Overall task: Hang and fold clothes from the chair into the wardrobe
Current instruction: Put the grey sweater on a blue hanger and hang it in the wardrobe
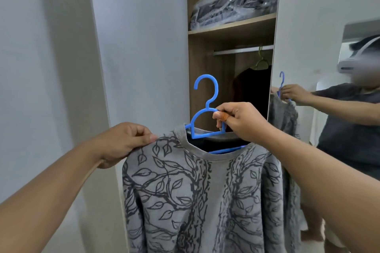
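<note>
Right hand (240,121) grips blue hanger (205,109); left hand (125,141) pinches grey sweater (195,197) shoulder

Both forearms are bare, with no sleeves seen up to the frame's edge. No rings or watch are worn on the left hand (125,141). An orange band is wrapped around one finger of the right hand (240,123), just behind its tip and beside the neighbouring fingers.
</note>
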